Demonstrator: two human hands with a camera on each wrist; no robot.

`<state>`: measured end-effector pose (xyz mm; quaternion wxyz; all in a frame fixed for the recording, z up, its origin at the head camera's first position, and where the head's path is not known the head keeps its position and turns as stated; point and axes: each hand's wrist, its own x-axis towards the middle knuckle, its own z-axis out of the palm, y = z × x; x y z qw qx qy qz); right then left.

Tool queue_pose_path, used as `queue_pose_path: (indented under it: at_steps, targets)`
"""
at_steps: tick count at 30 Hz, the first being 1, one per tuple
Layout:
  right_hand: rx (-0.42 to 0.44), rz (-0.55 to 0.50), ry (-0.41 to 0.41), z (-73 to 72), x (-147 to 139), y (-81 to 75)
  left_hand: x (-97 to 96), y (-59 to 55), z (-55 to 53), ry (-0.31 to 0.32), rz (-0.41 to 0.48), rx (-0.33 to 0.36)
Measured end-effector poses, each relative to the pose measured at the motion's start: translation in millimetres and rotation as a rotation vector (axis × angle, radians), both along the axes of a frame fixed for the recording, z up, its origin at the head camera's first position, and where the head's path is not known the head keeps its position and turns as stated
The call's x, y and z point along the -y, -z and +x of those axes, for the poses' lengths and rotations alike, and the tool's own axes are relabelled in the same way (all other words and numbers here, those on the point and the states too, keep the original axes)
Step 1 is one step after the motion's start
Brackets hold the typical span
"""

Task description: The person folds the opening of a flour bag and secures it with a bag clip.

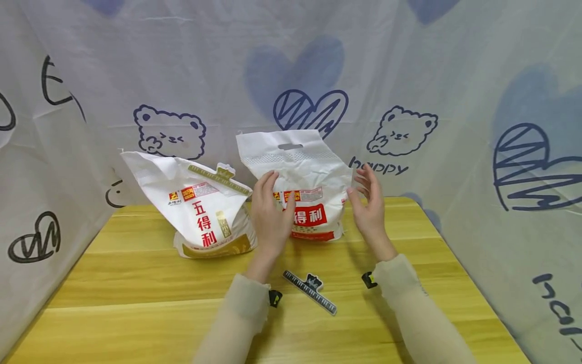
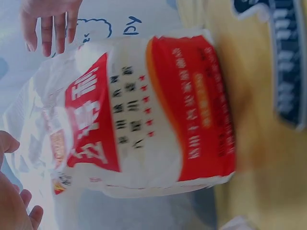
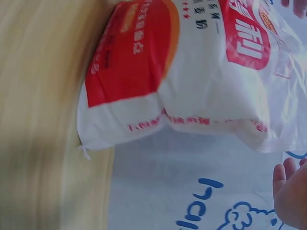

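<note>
A white flour bag with red print (image 1: pixel 309 174) stands upright on the table, its top with the handle slot spread flat. My left hand (image 1: pixel 271 212) is at the bag's left front, fingers relaxed; whether it touches the bag I cannot tell. On the other side, my right hand (image 1: pixel 370 210) is held near the bag's right edge with its fingers loosely bent and nothing gripped. The left wrist view shows the bag's red front (image 2: pixel 129 115) between both hands. Between my forearms, a black-and-white clip (image 1: pixel 311 290) with a piano-key pattern lies on the table.
Left of this bag stands a second flour bag (image 1: pixel 182 177), tilted, with gold print. A gold clip (image 1: pixel 220 177) sits across its folded top. The wooden table (image 1: pixel 136 303) meets a printed cloth (image 1: pixel 218 60) at the back and sides.
</note>
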<state>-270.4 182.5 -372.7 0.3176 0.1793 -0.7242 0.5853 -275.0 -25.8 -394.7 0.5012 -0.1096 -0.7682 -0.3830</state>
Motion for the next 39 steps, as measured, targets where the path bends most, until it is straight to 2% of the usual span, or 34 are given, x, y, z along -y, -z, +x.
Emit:
queue_pose_path:
  at_steps: [6, 11, 18, 21, 25, 30, 34, 39]
  targets:
    - [-0.039, 0.061, 0.019, -0.1, -6, -10.3, 2.4, -30.7, -11.7, 0.040, -0.093, -0.089]
    - [-0.043, 0.120, 0.024, -4.9, -9, -16.0, 4.2, -54.3, -22.0, 0.056, -0.161, -0.112]
    - [-0.061, 0.210, 0.017, -39.3, -21, -9.0, 4.9, -85.8, -34.3, 0.103, -0.268, -0.141]
    - [-0.054, 0.243, -0.005, -48.2, -23, -10.0, 5.7, -96.3, -40.1, 0.140, -0.304, -0.140]
    - [-0.028, 0.278, -0.039, -54.6, -24, -11.9, 8.9, -105.6, -50.3, 0.186, -0.364, -0.087]
    - [0.029, 0.338, -0.051, -57.4, -22, -13.2, 17.0, -111.4, -63.7, 0.249, -0.450, 0.010]
    - [0.085, 0.381, -0.075, -59.3, -22, -14.5, 22.2, -114.0, -70.3, 0.290, -0.502, 0.096]
    - [0.142, 0.447, -0.088, -59.9, -21, -15.9, 23.7, -118.9, -78.2, 0.325, -0.574, 0.165]
